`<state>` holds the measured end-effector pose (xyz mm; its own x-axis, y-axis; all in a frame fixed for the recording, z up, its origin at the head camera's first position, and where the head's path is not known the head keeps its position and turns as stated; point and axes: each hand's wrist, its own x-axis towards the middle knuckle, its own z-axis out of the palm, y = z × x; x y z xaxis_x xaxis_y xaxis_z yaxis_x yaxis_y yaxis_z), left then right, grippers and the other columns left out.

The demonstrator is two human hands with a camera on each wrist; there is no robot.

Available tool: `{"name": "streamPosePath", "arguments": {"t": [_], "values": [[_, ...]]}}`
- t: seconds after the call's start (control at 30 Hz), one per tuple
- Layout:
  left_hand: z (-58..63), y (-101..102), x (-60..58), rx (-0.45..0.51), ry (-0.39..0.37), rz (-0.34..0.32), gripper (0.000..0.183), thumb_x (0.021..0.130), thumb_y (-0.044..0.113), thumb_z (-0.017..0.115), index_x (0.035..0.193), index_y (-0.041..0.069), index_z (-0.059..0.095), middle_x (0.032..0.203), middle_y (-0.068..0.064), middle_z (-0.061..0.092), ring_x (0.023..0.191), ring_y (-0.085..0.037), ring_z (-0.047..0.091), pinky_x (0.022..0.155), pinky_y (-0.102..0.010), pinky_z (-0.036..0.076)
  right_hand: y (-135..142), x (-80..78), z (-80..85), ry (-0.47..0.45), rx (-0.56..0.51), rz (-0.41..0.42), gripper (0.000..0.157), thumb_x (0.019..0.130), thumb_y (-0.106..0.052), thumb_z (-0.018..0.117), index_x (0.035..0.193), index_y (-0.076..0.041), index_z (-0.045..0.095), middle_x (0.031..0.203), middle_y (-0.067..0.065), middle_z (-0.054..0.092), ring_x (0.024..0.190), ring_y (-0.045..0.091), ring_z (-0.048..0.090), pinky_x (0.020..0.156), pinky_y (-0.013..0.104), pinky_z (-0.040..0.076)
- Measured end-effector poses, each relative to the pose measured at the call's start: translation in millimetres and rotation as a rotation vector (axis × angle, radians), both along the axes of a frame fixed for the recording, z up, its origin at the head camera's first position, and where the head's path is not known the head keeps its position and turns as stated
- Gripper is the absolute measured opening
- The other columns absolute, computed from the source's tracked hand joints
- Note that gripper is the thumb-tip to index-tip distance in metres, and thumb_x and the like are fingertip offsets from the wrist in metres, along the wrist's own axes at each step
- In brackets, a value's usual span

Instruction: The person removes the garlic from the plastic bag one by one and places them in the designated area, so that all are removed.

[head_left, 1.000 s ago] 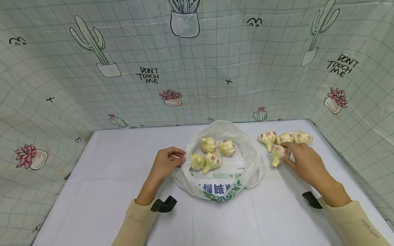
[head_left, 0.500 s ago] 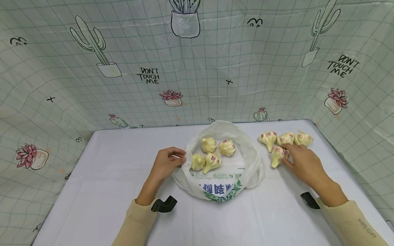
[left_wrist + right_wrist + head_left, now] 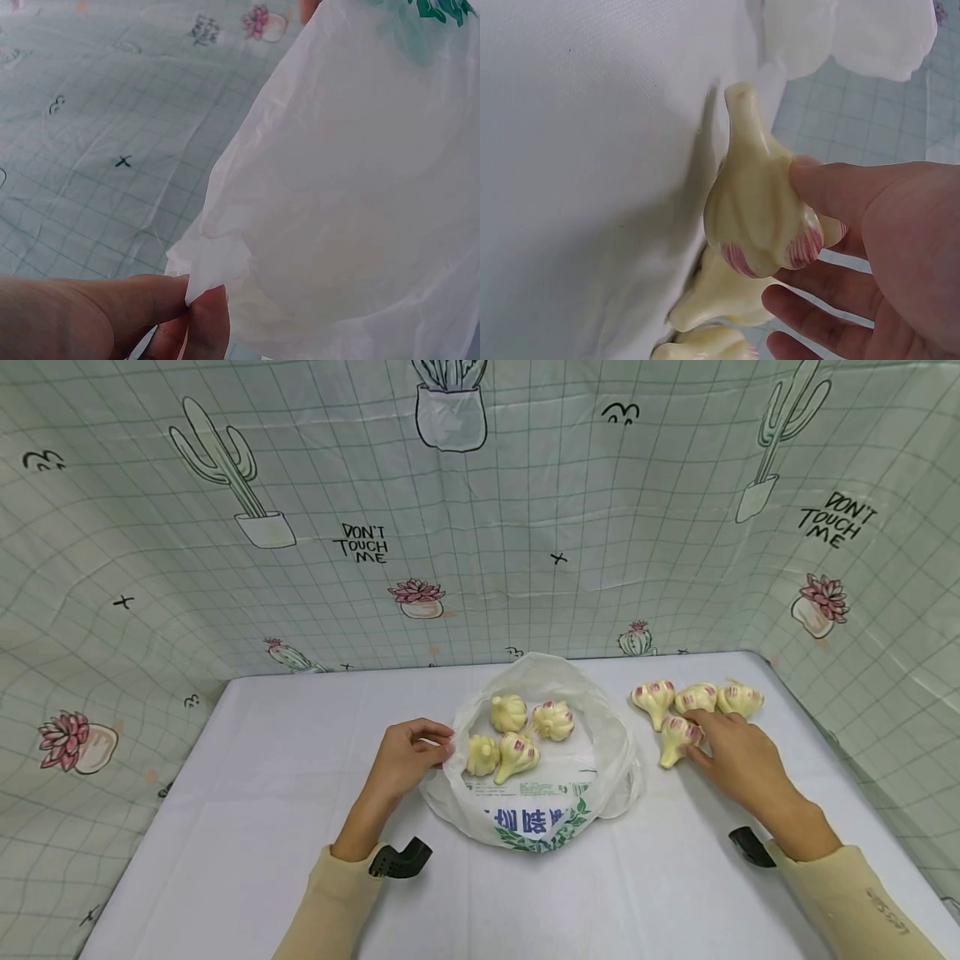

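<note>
In the head view my left hand (image 3: 405, 760) pinches the left rim of a white plastic bag (image 3: 468, 814). The left wrist view shows thumb and finger gripping the thin bag edge (image 3: 214, 262). Several pale yellow garlic bulbs, one of them a bulb with a long neck (image 3: 516, 756), lie inside the bag's wide mouth. Right of the bag, my right hand (image 3: 738, 756) holds a garlic bulb (image 3: 678, 741) with purple-streaked sides between thumb and fingers. Seen from the right wrist, that garlic bulb (image 3: 761, 187) has its neck pointing up, and the other fingers extend below it.
Behind the held bulb lie three more garlic bulbs: a left one (image 3: 652, 697), a middle one (image 3: 695, 697) and a right one (image 3: 740, 699). A white cloth covers the table (image 3: 247, 827). Cactus-printed fabric (image 3: 495, 527) rises behind the table and along its sides.
My right hand and the garlic bulb in it have shifted very slightly left. The left hand and the bag look the same.
</note>
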<state>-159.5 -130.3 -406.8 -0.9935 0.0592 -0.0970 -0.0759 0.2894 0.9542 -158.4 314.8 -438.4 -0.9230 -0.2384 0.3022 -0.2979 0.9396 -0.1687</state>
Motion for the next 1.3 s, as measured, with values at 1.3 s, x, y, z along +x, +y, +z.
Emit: {"name": "streamPosePath", "arguments": {"t": [1.3], "values": [[1.7,-0.8,1.2,0.001,0.005,0.003,0.016,0.095,-0.007,0.072,0.112,-0.007,0.074,0.102,-0.016,0.069,0.076,-0.011,0.067,0.071,-0.023,0.058,-53.7,23.2,37.8,0.042,-0.068,0.099,0.054,0.087,-0.018,0.086,0.132,0.004,0.065,0.126,0.026,0.069,0.116,0.049,0.061,0.095,0.066,0.048]]}}
